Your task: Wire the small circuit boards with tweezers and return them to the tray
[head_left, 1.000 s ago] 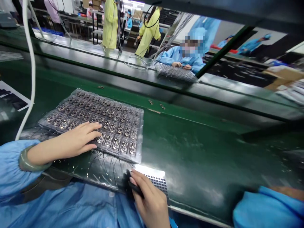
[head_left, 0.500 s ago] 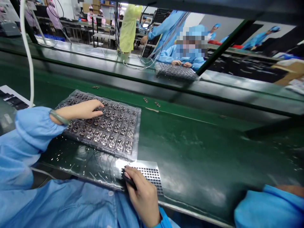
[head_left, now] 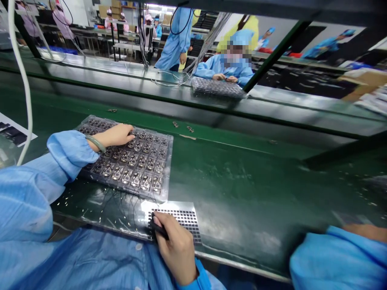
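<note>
Our right hand (head_left: pixel 177 245) pinches a black tool (head_left: pixel 159 230) over a sheet of black squares (head_left: pixel 188 219), beside the tray (head_left: pixel 168 161) on the green bench (head_left: pixel 236 201). Our left hand (head_left: pixel 116 136) is over the circuit boards (head_left: pixel 136 179), its grip unclear to us; board markings are too small to read.

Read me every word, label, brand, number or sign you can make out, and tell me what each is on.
No text can be read anywhere in view.
Circuit boards in the tray: any markings are too small to read.
Sheet under the right hand: rows of black squares, no legible lettering.
White paper at far left: dark patches, nothing legible.
</note>
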`<state>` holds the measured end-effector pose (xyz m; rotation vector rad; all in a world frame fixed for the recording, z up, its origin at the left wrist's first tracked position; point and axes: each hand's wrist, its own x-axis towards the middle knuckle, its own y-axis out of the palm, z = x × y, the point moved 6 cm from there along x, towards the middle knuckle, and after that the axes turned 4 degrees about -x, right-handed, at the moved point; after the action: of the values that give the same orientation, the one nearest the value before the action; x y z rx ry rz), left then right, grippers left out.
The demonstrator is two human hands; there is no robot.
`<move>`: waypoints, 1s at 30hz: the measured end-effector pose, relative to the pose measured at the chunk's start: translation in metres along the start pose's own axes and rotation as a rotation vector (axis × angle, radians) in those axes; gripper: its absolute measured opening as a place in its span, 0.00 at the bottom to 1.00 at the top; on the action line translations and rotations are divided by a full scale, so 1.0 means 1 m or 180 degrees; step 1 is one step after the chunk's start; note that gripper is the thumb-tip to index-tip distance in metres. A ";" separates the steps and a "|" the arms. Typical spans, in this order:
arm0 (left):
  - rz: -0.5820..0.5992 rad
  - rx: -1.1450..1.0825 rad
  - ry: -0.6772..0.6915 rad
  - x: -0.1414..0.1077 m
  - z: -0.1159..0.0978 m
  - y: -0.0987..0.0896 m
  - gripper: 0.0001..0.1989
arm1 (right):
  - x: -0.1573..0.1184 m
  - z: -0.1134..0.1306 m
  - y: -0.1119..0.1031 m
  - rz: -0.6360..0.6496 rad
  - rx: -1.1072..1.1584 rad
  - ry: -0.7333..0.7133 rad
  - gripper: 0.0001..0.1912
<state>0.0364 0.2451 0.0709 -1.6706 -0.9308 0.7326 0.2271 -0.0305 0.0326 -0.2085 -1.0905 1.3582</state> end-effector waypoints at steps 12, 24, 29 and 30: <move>0.0202 0.0103 0.0119 -0.024 -0.020 -0.013 0.29 | -0.003 -0.005 0.000 0.0048 0.0224 0.0116 0.11; 0.0215 -0.0009 0.0977 -0.169 -0.091 0.018 0.19 | 0.010 -0.033 -0.004 0.0409 0.0968 0.0897 0.11; -0.0256 0.0130 0.0952 -0.177 -0.111 0.041 0.20 | 0.007 -0.039 0.000 0.0477 0.1081 0.1343 0.12; -0.0323 0.0132 0.0919 -0.176 -0.111 0.043 0.19 | 0.006 -0.040 0.000 0.0447 0.1141 0.1470 0.12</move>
<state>0.0476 0.0334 0.0640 -1.6281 -0.7831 0.4253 0.2552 -0.0071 0.0147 -0.3190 -0.4459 1.5100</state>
